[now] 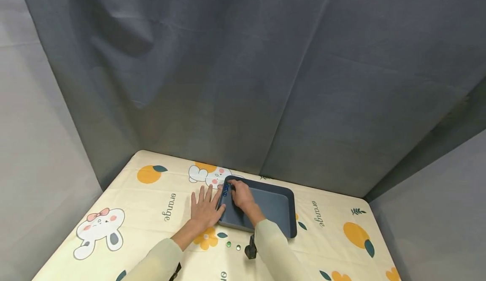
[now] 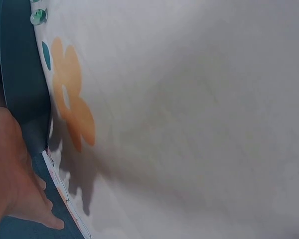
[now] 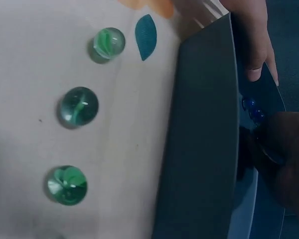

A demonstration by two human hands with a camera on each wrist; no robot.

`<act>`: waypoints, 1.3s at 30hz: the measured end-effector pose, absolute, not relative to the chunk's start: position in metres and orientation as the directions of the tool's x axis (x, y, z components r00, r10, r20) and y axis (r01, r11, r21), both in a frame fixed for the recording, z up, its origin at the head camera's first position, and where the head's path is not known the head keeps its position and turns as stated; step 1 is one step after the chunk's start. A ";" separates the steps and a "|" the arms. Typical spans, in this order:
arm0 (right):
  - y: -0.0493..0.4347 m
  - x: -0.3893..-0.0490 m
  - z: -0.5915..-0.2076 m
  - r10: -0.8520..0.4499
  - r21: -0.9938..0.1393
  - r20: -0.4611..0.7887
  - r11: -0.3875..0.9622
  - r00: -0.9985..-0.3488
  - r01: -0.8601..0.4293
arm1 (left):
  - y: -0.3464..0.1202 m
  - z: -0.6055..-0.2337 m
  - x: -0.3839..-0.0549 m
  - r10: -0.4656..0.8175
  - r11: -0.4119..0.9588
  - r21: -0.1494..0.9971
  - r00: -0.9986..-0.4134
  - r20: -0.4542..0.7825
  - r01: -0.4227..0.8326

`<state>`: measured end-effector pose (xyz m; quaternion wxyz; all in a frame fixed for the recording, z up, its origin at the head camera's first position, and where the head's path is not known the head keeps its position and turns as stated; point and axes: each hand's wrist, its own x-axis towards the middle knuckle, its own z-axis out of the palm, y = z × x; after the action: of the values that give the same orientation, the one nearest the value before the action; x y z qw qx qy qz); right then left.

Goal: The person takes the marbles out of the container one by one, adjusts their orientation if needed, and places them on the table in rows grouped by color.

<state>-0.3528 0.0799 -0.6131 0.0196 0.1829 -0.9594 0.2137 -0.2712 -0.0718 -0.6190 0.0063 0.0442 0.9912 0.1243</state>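
Observation:
A dark grey rectangular tray [image 1: 271,205] stands on the patterned cloth. Blue marbles [image 1: 225,190] sit in a short row along its left wall, near the far corner. My left hand [image 1: 205,209], its fingers spread, rests at the tray's left edge with the thumb along the rim. Inside the tray, my right hand [image 1: 241,194] has its index fingertip right at the far end of the row. I cannot tell whether its fingers pinch a marble. In the right wrist view two blue marbles [image 3: 254,109] show beside the right fingers, which are dark and partly hidden.
Several green-swirled glass marbles [image 3: 78,106] lie loose on the cloth [image 1: 152,230] before the tray's near wall. A grey curtain [image 1: 212,104] hangs behind the table's far edge. Grey panels [image 1: 41,104] stand at both sides. A black wrist camera [image 1: 250,249] is by the right sleeve.

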 end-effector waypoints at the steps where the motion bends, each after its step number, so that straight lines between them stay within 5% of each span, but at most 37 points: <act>1: 0.080 -0.353 -0.613 -0.346 -0.389 0.107 0.848 -0.932 -0.360 | -0.072 -0.619 -0.271 0.090 0.964 0.249 -0.996 0.000 0.087; 39: 0.074 -0.352 -0.619 -0.263 -0.326 0.202 0.890 -0.943 -0.318 | -0.072 -0.619 -0.268 0.101 0.969 0.230 -0.995 -0.013 0.096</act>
<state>-0.3523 0.0737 -0.6194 0.0764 0.1500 -0.9691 0.1801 -0.2676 -0.0724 -0.6190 0.0122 0.0497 0.9920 0.1151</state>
